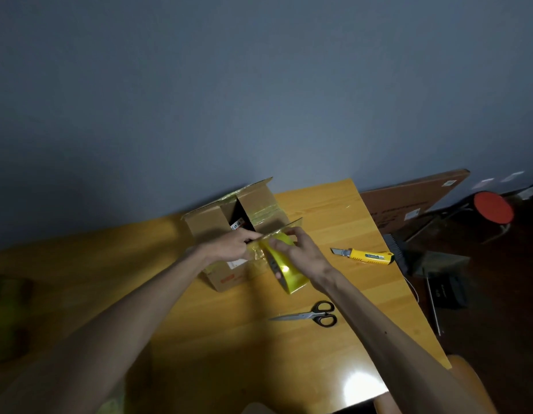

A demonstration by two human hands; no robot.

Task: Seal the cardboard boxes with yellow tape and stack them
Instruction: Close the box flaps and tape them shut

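An open cardboard box [211,225] stands on the wooden table [229,330], its flaps up and strips of old yellow tape on its sides. Just in front of the box I hold a roll of yellow tape [284,271]. My right hand [301,252] grips the roll from the right. My left hand [232,245] pinches the loose end of the tape at the roll's top, right by the box's near flap. The box's inside is dark; a white label shows within.
A yellow utility knife [365,256] lies to the right of the box. Black-handled scissors [311,315] lie nearer me on the table. Off the table's right edge are a flat brown carton [408,201], a red stool [493,207] and dark clutter on the floor.
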